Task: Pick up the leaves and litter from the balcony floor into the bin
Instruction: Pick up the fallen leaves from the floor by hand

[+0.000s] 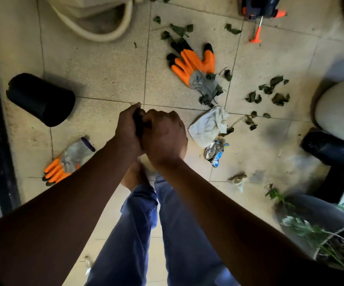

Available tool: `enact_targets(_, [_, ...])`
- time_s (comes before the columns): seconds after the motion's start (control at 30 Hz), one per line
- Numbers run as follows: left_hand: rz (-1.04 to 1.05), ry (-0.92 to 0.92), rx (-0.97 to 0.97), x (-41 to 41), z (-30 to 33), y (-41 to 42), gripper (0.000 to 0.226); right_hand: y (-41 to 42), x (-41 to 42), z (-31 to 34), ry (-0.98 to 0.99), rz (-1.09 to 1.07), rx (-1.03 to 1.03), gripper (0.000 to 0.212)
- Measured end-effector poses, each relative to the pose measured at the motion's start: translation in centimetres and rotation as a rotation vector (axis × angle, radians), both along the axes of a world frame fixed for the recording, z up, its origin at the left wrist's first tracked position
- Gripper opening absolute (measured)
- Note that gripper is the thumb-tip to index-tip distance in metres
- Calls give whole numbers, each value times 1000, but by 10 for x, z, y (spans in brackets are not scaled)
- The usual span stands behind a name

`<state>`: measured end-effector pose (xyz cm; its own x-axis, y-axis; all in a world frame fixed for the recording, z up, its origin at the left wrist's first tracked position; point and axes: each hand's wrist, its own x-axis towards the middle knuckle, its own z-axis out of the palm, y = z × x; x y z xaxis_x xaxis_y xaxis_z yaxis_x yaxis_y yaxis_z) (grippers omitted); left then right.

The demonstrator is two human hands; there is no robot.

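Both hands meet over the floor, fingers curled round a small dark object (138, 123) held between them; what it is cannot be told. The left hand (128, 129) wraps it from the left, the right hand (164, 136) closes on it from the right, knuckles up.

Just right of the hands lie a white rag (207, 125) and a crumpled wrapper (215, 151). Leaves (268, 89) are scattered over the tiles (109, 65) further right and ahead. An orange glove (194, 62) lies ahead among leaves; a second glove (63, 164) lies near the left forearm. The black bin (41, 99) lies on its side to the left, apart from the litter. A potted plant (320, 230) stands at lower right
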<state>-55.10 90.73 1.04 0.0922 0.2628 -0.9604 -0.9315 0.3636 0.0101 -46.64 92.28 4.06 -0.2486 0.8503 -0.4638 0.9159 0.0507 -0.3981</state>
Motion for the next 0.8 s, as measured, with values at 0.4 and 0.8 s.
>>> enact_targets(0.4, [-128,-104,-157,21,-45,13,37,32,82,-36,345,-176,-116,32])
enact_targets(0.8, [-386,-51,-198,48,-70,8,40,80,212,-140,-189,-573,-348,28])
